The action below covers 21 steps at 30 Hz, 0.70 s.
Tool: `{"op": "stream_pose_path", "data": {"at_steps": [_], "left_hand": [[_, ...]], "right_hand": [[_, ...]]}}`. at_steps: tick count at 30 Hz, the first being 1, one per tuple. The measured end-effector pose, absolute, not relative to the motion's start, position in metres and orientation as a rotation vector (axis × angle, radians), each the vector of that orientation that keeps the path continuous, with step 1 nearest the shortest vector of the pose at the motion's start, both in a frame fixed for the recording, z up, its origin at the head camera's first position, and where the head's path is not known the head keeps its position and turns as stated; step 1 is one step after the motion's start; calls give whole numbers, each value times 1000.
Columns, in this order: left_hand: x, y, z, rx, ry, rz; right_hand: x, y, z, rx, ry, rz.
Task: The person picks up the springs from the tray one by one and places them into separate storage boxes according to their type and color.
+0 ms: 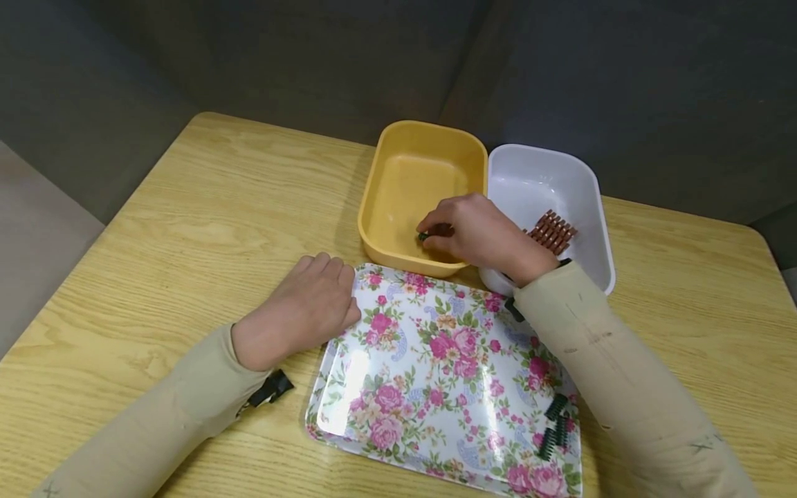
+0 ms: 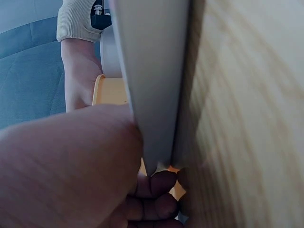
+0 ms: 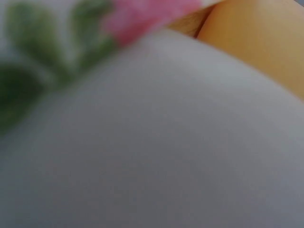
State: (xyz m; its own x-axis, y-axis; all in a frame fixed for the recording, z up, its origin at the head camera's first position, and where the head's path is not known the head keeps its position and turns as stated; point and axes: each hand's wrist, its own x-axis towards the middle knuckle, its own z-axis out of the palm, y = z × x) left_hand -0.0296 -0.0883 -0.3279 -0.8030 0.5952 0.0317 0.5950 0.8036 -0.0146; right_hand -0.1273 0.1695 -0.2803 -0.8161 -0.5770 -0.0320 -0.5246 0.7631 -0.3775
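Note:
My left hand [image 1: 314,304] grips the left edge of a white floral tray [image 1: 457,380]. In the left wrist view its fingers [image 2: 164,183] curl beneath the tray's edge. Inside the yellow bin [image 1: 369,228], near its front wall, my right hand [image 1: 470,225] pinches a small dark green piece [image 1: 423,236], mostly hidden by the fingers. Several dark green ridged pieces [image 1: 547,444] lie at the tray's right side, and another dark green piece [image 1: 514,309] is by its far edge, partly behind the right wrist.
A white bin [image 1: 598,228] stands against the yellow one on the right, with brown ridged pieces [image 1: 552,232] in it. Both bins are at the back of the wooden table [image 1: 187,228], before a dark grey partition [image 1: 311,62]. White plastic blocks most of the right wrist view.

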Motion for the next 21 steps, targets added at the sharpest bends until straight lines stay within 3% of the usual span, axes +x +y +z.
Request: {"op": "stream_pose_path", "data": {"at_steps": [21], "left_hand": [[-30, -90, -328, -970, -3001, 3]], "right_hand": [[-125, 165, -280, -906, 2816, -451]]}}
